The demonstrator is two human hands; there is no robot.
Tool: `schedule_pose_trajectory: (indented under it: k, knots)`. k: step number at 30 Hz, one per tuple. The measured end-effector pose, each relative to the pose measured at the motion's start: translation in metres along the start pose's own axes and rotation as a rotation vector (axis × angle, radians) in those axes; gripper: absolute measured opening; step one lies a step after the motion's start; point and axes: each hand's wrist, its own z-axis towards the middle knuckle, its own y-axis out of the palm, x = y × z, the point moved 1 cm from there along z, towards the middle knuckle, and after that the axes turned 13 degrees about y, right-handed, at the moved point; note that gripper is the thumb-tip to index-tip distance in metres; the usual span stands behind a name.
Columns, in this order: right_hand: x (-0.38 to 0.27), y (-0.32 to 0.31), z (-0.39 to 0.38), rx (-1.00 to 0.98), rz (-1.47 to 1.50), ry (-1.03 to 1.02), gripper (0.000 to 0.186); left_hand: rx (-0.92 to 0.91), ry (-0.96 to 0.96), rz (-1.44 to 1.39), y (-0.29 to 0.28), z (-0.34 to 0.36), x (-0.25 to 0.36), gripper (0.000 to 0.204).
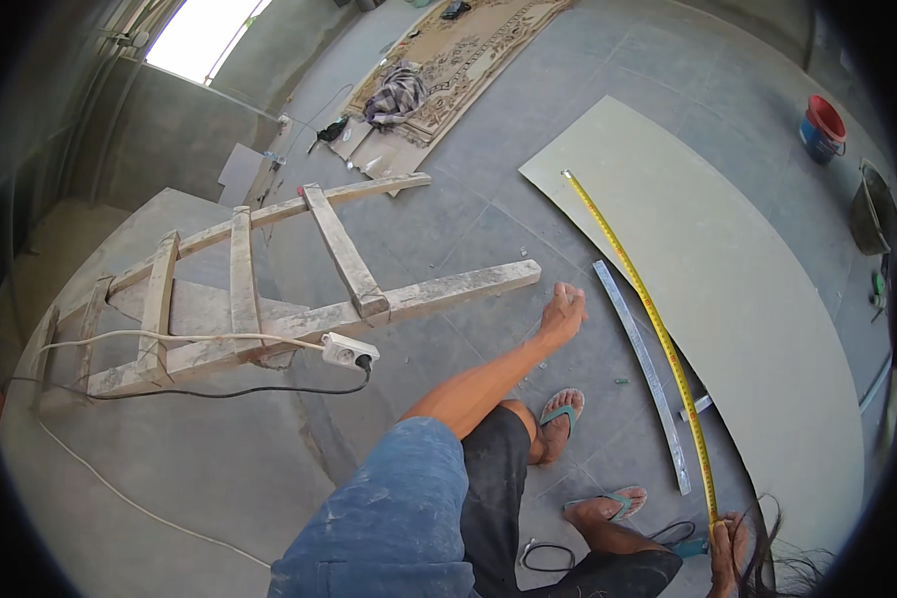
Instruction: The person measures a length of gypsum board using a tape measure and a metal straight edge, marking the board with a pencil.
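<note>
At the lower edge, the near end of a yellow tape measure (658,329) is pinched in the fingers of the right hand (730,550), low over the grey floor (488,229) beside a pair of feet in flip-flops (560,411). From there the tape is stretched away across a large pale board (767,329) laid flat on the floor, its far tip resting near the board's far corner. A long metal strip (648,374) is seen just beside the tape, lying partly on the board's edge. The left hand (562,314) is held out empty above the floor, its fingers loosely curled and gripping nothing. To the left, a rough wooden ladder (269,289) is laid over a raised concrete ledge, with a white socket block (349,350) and cable hung on it. Farther off, a patterned rug (468,55) and a blue bucket (820,130) are seen.
</note>
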Motion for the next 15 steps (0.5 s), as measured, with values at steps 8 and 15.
schedule_pose_trajectory:
  k: [8, 15]
  knots:
    - [-0.283, -0.049, -0.207, -0.086, -0.512, -0.022, 0.046, 0.144, 0.004, 0.187, -0.235, -0.233, 0.209, 0.052]
    - [-0.452, 0.002, -0.229, -0.192, -0.827, -0.511, 0.034, 1.066, -0.001, 0.586, -0.544, -0.313, 0.290, 0.061]
